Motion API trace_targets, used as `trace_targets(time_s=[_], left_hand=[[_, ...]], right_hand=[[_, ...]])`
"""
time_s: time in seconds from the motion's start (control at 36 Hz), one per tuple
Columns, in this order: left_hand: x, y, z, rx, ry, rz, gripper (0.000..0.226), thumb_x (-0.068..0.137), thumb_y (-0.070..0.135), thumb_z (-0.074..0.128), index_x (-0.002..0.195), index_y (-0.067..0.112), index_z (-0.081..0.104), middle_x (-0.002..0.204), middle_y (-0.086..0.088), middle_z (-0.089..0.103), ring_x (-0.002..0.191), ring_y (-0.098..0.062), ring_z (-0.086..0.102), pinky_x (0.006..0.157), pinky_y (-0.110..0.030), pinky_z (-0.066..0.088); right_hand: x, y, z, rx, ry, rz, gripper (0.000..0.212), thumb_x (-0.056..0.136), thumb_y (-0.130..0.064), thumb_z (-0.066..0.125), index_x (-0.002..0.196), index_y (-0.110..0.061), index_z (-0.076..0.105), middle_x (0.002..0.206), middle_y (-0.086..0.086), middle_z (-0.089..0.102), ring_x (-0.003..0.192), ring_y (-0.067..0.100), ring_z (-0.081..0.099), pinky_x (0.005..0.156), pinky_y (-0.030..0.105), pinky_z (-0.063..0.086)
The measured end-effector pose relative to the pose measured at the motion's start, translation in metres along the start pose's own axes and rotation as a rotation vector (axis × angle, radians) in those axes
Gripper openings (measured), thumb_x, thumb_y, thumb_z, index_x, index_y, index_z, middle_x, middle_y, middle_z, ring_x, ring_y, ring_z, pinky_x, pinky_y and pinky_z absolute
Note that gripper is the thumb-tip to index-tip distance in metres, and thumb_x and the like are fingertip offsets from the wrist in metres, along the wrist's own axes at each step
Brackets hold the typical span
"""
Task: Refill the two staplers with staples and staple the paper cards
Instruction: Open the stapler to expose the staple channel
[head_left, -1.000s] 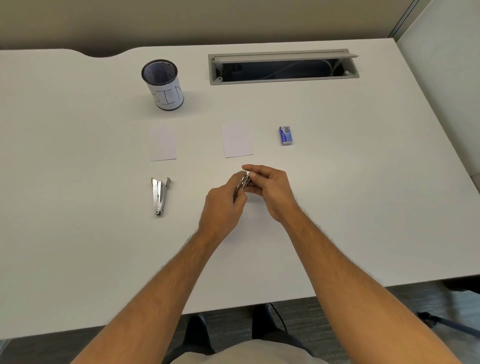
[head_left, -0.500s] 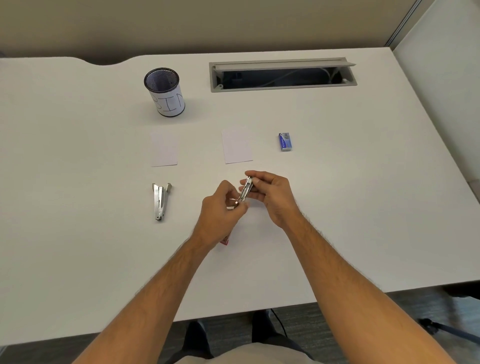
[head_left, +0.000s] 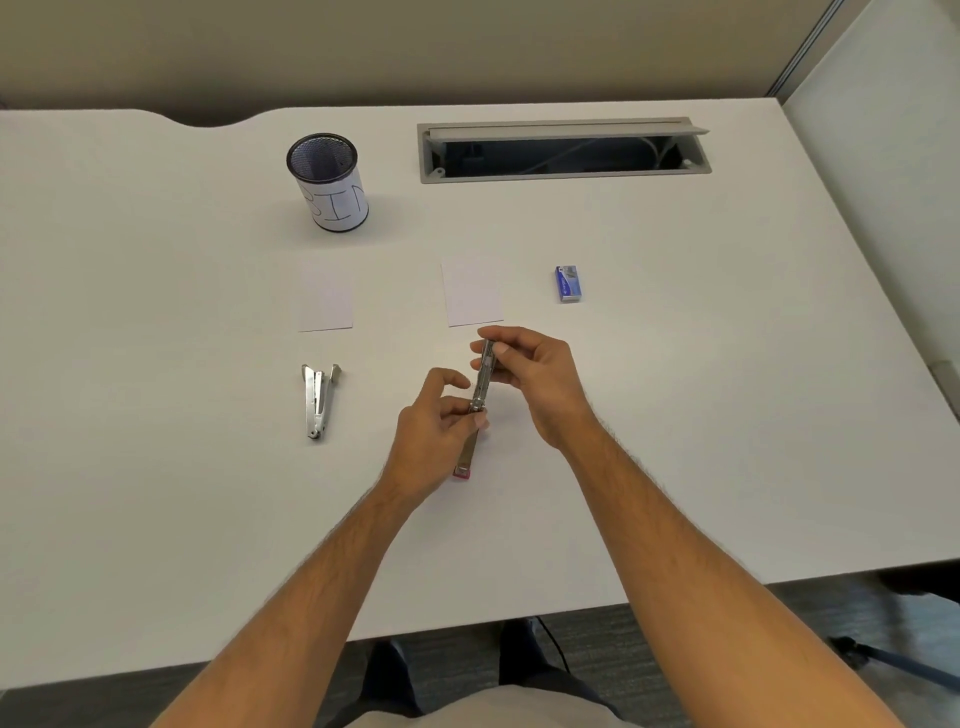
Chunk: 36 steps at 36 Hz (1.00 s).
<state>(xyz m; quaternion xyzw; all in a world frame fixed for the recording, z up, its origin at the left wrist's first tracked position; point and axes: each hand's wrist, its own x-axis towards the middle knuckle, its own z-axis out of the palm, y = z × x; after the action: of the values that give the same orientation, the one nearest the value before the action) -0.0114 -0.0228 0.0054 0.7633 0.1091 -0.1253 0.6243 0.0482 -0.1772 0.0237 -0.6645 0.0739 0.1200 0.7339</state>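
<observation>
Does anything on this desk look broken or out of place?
Nothing looks broken. The small silver stapler held by both hands is swung open for refilling. The other silver stapler, two white cards and the blue staple box lie tidy.

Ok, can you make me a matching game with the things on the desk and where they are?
Things:
1. staple box
2. mesh cup
3. spare stapler
4. opened stapler

Places:
A. held in both hands
B. lying alone at the left, below the left card
C. right of the right card
D. back of the desk, left of the cable slot

Pairs: 1-C, 2-D, 3-B, 4-A
</observation>
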Motion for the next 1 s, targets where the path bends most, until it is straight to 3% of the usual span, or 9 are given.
trace_targets(time_s=[0.14,0.25,0.31,0.39,0.56,0.64,0.86,0.94,1.0], left_hand=[[0.000,0.002,0.000,-0.041,-0.006,0.022,0.028,0.095,0.013,0.073,0.110,0.028,0.054,0.095,-0.002,0.079,0.086,-0.015,0.079,0.080,-0.035,0.063],[0.002,0.001,-0.001,-0.163,-0.027,-0.052,0.035,0.093,0.012,0.075,0.116,0.027,0.054,0.094,-0.004,0.080,0.088,-0.021,0.079,0.086,-0.036,0.061],[0.003,0.003,-0.003,-0.215,-0.059,-0.096,0.032,0.093,0.009,0.074,0.119,0.019,0.059,0.094,-0.007,0.080,0.087,-0.023,0.079,0.083,-0.034,0.060],[0.005,0.003,-0.005,-0.223,-0.098,-0.127,0.014,0.094,0.005,0.071,0.108,0.007,0.071,0.091,-0.010,0.080,0.081,-0.023,0.078,0.076,-0.028,0.058],[0.007,0.004,-0.003,-0.131,0.001,-0.067,0.007,0.093,0.008,0.072,0.099,0.009,0.075,0.084,-0.007,0.078,0.072,-0.018,0.074,0.069,-0.027,0.060],[0.007,0.004,-0.003,-0.072,0.081,-0.001,0.008,0.093,0.007,0.072,0.100,0.010,0.074,0.082,-0.007,0.076,0.069,-0.017,0.072,0.064,-0.026,0.060],[0.006,0.012,-0.009,0.287,0.223,0.255,0.006,0.094,0.012,0.068,0.097,0.015,0.072,0.078,0.002,0.070,0.072,-0.019,0.064,0.069,-0.035,0.055],[0.001,0.018,-0.012,0.500,0.291,0.446,0.005,0.093,0.005,0.066,0.097,0.007,0.070,0.081,-0.004,0.066,0.072,-0.025,0.059,0.064,-0.045,0.054],[-0.002,0.025,-0.014,0.678,0.337,0.594,0.009,0.089,-0.001,0.070,0.098,0.000,0.071,0.084,-0.011,0.067,0.071,-0.030,0.061,0.057,-0.044,0.055]], right_hand=[[0.001,0.001,-0.002,0.026,0.010,0.019,0.027,0.103,0.000,0.052,0.115,-0.010,0.074,0.108,0.015,0.077,0.095,0.031,0.076,0.087,0.037,0.062],[0.002,0.003,-0.003,0.069,0.018,0.040,0.025,0.103,0.000,0.052,0.120,-0.002,0.071,0.110,0.019,0.076,0.097,0.033,0.076,0.086,0.038,0.062],[0.002,0.004,-0.004,0.096,0.024,0.048,0.024,0.103,0.001,0.052,0.121,0.001,0.069,0.110,0.021,0.075,0.096,0.035,0.075,0.085,0.038,0.062],[0.003,0.006,-0.003,0.139,0.055,0.067,0.024,0.102,0.001,0.054,0.124,0.002,0.064,0.109,0.023,0.075,0.095,0.037,0.076,0.082,0.039,0.063],[0.002,0.013,0.004,0.211,0.141,0.153,0.031,0.100,-0.010,0.064,0.128,-0.009,0.050,0.098,0.018,0.077,0.086,0.030,0.078,0.072,0.033,0.062],[0.002,0.014,0.007,0.189,0.149,0.236,0.029,0.099,-0.022,0.068,0.118,-0.001,0.061,0.092,0.016,0.076,0.079,0.026,0.077,0.068,0.031,0.061],[0.006,0.008,0.007,0.457,-0.001,0.384,0.032,0.104,-0.023,0.058,0.109,0.007,0.068,0.100,0.023,0.075,0.093,0.034,0.076,0.080,0.041,0.063],[0.006,0.007,0.009,0.578,0.008,0.468,0.029,0.106,-0.019,0.052,0.102,0.006,0.066,0.097,0.023,0.075,0.090,0.033,0.076,0.076,0.040,0.064],[0.005,0.007,0.011,0.627,0.014,0.491,0.028,0.106,-0.016,0.049,0.101,0.005,0.066,0.097,0.023,0.075,0.088,0.033,0.077,0.074,0.039,0.064]])
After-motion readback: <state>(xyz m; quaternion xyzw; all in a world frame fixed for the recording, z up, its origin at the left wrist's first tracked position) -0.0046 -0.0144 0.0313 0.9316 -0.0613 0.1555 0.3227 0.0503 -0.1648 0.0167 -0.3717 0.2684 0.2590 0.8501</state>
